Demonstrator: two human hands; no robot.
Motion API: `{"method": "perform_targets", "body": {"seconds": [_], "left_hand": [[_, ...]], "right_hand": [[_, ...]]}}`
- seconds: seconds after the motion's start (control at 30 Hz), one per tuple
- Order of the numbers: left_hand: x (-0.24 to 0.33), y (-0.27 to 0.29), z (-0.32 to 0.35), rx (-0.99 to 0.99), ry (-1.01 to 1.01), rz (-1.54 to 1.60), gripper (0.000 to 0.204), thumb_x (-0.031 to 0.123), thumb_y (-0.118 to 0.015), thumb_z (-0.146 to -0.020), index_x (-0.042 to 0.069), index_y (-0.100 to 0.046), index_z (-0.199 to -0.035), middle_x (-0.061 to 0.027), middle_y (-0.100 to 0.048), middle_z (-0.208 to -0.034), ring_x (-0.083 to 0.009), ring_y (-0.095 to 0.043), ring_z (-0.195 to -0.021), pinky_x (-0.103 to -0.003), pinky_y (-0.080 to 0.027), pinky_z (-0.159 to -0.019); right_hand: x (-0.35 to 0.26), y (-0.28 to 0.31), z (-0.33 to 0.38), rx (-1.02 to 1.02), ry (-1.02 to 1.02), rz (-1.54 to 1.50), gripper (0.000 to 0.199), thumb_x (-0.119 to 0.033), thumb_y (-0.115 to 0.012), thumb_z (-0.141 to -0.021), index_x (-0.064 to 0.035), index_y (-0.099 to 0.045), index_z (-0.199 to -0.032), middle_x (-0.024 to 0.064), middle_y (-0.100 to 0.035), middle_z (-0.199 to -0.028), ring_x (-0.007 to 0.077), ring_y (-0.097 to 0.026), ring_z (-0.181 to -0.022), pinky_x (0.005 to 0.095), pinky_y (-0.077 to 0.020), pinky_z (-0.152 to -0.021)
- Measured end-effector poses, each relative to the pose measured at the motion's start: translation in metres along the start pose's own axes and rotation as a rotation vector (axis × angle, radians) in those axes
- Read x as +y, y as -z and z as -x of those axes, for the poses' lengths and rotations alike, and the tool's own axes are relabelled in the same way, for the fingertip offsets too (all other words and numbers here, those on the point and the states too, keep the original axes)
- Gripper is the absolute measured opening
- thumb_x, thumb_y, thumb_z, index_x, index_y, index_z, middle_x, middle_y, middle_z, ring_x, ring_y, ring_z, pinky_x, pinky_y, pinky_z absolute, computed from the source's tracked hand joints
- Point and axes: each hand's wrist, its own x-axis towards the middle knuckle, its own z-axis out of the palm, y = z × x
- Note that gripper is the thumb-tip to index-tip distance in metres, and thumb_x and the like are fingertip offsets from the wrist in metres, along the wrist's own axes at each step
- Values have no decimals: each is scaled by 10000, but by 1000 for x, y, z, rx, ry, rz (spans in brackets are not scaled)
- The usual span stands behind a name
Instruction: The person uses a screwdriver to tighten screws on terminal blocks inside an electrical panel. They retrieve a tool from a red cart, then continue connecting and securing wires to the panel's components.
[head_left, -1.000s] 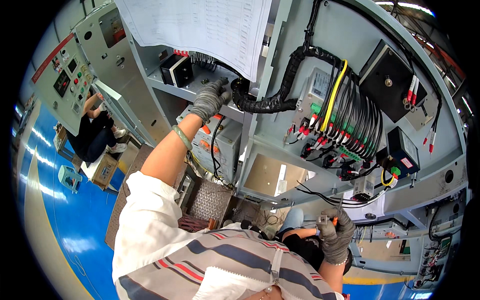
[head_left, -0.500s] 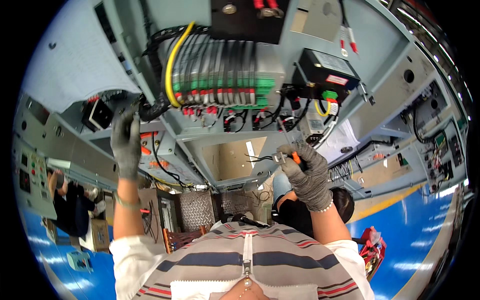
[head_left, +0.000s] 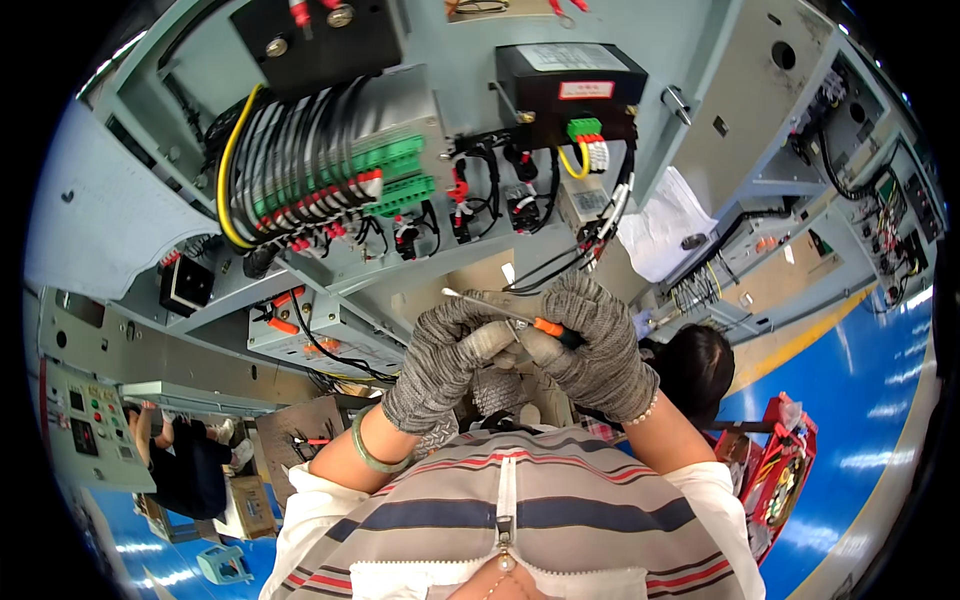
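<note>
A small screwdriver (head_left: 510, 318) with an orange collar is held in front of the grey cabinet (head_left: 690, 90), below its row of green terminal blocks (head_left: 395, 175). The right hand (head_left: 590, 345), gloved in grey knit, is closed around the handle. The left hand (head_left: 445, 355), also gloved, is curled shut against the shaft, touching the right.

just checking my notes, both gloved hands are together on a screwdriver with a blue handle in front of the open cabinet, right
Not quite: the handle is orange and black, not blue. The head view shows the left hand and right hand, both in grey knit gloves, together on the screwdriver in front of the open cabinet.
</note>
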Motion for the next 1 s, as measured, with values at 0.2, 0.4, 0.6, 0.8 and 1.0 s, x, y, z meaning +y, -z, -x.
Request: {"method": "perform_targets", "body": {"seconds": [0.2, 0.4, 0.6, 0.8, 1.0], "left_hand": [[-12, 1, -9, -32, 26, 158, 370, 267, -784, -861, 1, -660, -1087, -66, -699, -864, -134, -643, -697, -258, -535, -644], [-16, -1, -7, -34, 120, 281, 331, 229, -765, -881, -2, -689, -1105, -60, -686, -922, -138, -632, -778, -268, -524, -701], [-30, -1, -10, -1, 139, 277, 284, 199, -757, -886, 12, -685, -1087, -58, -682, -923, -145, -654, -797, -275, -551, -725], [-34, 1, -21, 22, 164, 253, 320, 195, -768, -863, 20, -660, -1107, -73, -700, -930, -150, -679, -766, -244, -576, -673], [-28, -6, -15, -11, 94, 197, 325, 246, -731, -904, -5, -692, -1107, -51, -688, -938, -118, -616, -762, -247, -509, -700]], "right_hand": [[8, 11, 10, -114, -57, -99, 323, -155, -747, -814, -79, -728, -1126, 144, -666, -920, 335, -637, -831, 419, -536, -777], [21, 4, 14, -61, 167, 99, 283, -157, -733, -828, -47, -693, -1085, 156, -692, -1015, 367, -676, -928, 447, -542, -871], [24, 10, 23, -123, -196, -184, 280, -157, -787, -768, -63, -687, -1012, 144, -631, -962, 304, -663, -843, 416, -541, -745], [35, 3, 30, -97, 27, 2, 323, -143, -742, -805, -10, -671, -1090, 147, -640, -977, 354, -637, -879, 445, -527, -748], [27, 4, 31, -10, -158, -175, 229, -152, -729, -844, -13, -666, -1014, 136, -664, -957, 329, -668, -911, 424, -547, -822]]}}
